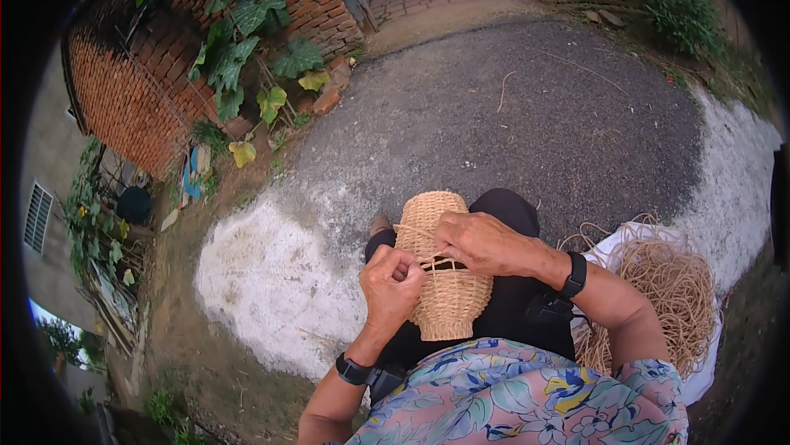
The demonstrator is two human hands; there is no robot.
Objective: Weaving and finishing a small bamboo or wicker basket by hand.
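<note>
Straw-coloured strands are being woven into a small, rounded, pale wicker basket [444, 280], which is being steadied on the lap. A loose strand [415, 233] is being pinched by the left hand [393, 284], while the basket wall is being pressed by the right hand [484, 243]. A weaving pass seems underway; next, the strand likely needs tucking and tightening. A heap of tan fibre [671, 284] is lying on a white sack [708, 371] to the right.
</note>
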